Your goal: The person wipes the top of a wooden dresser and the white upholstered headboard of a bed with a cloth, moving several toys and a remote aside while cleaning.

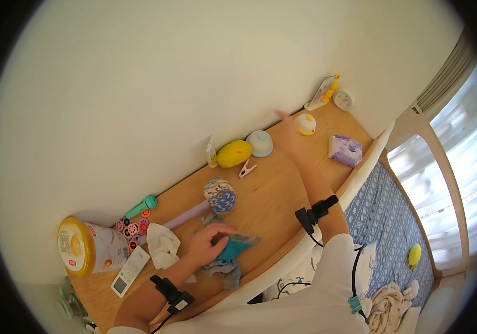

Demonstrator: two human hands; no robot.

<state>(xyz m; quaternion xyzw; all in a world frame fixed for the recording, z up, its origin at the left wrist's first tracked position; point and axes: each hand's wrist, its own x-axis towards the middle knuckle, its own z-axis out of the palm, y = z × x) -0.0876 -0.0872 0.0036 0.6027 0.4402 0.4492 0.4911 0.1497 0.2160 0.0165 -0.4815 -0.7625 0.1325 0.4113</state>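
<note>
My left hand (209,246) has its thumb and fingers around a flat teal item (234,246) with a greyish edge, blurred, possibly a packet. Crumpled grey-blue cloth (223,271) lies below it on the wooden desk (271,196). Close by are a white tissue (163,246) and a patterned ball-shaped head (220,196) on a lilac handle (186,214). Farther back, my right hand (287,133) is blurred by motion, one finger stretched towards the wall; its grip is unclear. It is between a pale blue-and-white dome (259,143) and a yellow-and-white dome (305,124).
A yellow melon-like object (234,153) and pink clip (247,169) lie mid-desk. A tissue pack (345,151), clock (342,100) and framed stand (321,94) occupy the far end. A gold-lidded can (92,246), remote (130,271) and turquoise torch (141,206) are at left.
</note>
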